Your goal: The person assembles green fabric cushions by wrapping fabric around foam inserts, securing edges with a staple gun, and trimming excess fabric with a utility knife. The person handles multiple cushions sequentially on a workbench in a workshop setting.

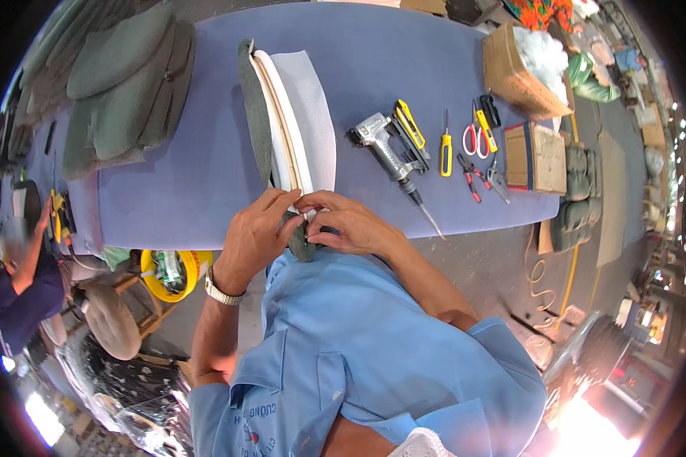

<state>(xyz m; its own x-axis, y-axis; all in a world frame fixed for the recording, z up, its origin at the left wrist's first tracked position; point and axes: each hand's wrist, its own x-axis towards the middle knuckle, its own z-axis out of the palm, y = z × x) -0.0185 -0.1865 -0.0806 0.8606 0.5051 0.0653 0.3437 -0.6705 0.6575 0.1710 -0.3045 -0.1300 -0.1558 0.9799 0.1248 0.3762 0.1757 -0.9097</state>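
Observation:
A long curved upholstery panel stands on edge on the blue table, its near end at my body. Dark grey-green fabric covers its left side, a thin tan strip runs between white layers along its edge, and a pale grey sheet spreads out at the right. My left hand, with a metal watch at the wrist, pinches the fabric at the near end. Close beside it, my right hand has its fingers bent and closed on the same end. The fingertips partly hide the folded fabric there.
Right of the panel lie a staple gun, a yellow utility knife, a screwdriver, scissors and pliers. Cardboard box holds white stuffing. Grey cushions are stacked at left. Another person works far left.

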